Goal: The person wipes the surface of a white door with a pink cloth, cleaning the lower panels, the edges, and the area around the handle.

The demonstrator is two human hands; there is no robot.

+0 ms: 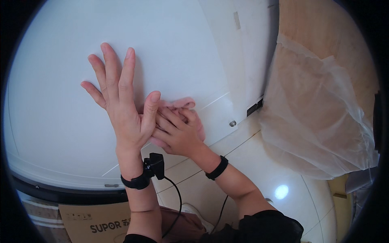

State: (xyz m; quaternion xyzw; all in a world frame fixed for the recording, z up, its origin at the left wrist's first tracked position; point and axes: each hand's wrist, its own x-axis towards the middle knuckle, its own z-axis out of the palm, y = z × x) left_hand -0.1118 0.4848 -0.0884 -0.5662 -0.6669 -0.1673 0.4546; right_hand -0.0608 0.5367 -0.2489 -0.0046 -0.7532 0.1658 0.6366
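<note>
My left hand [124,100] is raised with its fingers spread, palm side showing, in front of a large white panel [182,54]. A black strap with a small black device [155,165] and a cable is on that wrist. Just right of it, my right hand [177,130] presses a pink cloth [199,126] near the panel's lower edge. The cloth shows around my right fingers, and part of it is hidden under the hand. A black band [217,168] circles my right wrist. A small metal knob [232,123] sits near the panel's corner, to the right of the cloth.
Translucent plastic sheeting [313,115] drapes over a wooden surface [307,24] at the right. Below lies a light tiled floor [240,152]. A printed cardboard box [91,224] stands at the bottom left, beneath the panel's dark rim [76,193].
</note>
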